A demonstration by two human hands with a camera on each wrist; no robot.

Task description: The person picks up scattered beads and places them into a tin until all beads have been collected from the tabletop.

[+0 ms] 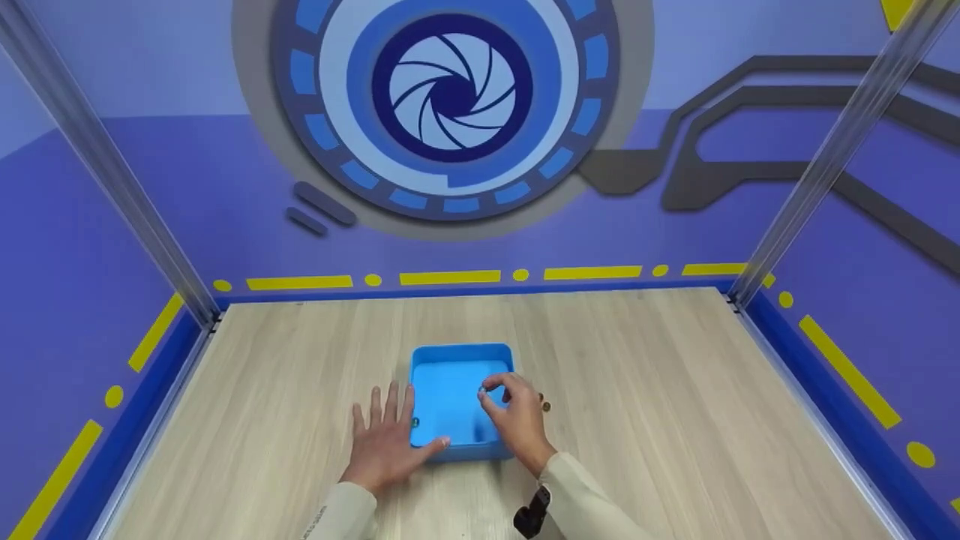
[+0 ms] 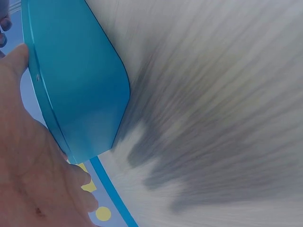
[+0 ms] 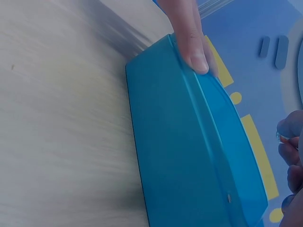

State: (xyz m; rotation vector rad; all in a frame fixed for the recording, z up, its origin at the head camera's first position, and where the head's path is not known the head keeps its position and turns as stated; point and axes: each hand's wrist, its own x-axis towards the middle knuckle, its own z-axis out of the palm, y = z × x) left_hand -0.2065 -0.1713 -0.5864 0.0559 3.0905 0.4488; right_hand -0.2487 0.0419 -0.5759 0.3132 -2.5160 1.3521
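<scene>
A blue rectangular box [image 1: 474, 453] without a lid sits on the table. My left hand [image 1: 386, 448] rests against its near left corner, fingers spread and straight, thumb over the front rim; the left wrist view shows the palm side of this hand [image 2: 35, 156] at the box wall [image 2: 78, 90]. Above the box's right side, my right hand [image 1: 520, 420] pinches a small clear marble [image 3: 279, 137] between thumb and index finger. Another dark greenish marble [image 1: 415, 422] lies inside the box by its left wall, near the left hand.
Brownish marbles [image 1: 546, 406] lie on the wooden table [image 1: 660, 420] just right of the box, partly behind the right hand. Blue printed walls [image 1: 225, 195] with metal corner posts [image 1: 832, 157] enclose the table at the back and sides.
</scene>
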